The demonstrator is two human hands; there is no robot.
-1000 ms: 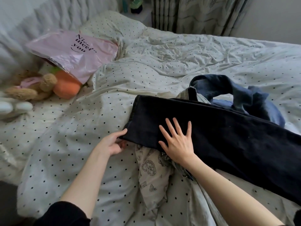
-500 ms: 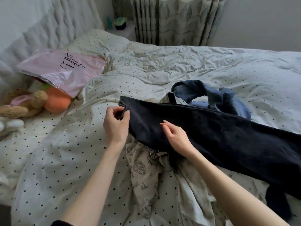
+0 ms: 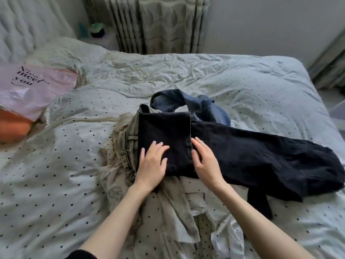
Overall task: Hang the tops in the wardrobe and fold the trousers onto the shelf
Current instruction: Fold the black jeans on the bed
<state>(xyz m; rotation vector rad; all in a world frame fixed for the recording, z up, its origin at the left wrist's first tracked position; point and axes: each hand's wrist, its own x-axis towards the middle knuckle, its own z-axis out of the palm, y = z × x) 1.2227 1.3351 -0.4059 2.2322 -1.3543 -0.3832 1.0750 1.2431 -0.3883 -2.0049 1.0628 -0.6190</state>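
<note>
Head view: since half a second ago, the leg end of the dark trousers (image 3: 242, 152) has been folded over to the right into a doubled panel, where before my fingers pinched it unfolded. My left hand (image 3: 152, 165) now lies flat on that panel with fingers straight and slightly apart, and my right hand (image 3: 207, 163) presses flat at the fold's edge, fingers extended, gripping nothing. The trousers lie across a beige garment (image 3: 168, 212) and blue jeans (image 3: 186, 103) on the bed (image 3: 56, 184); a pink bag (image 3: 31, 90) rests at left, its contents not discernible.
</note>
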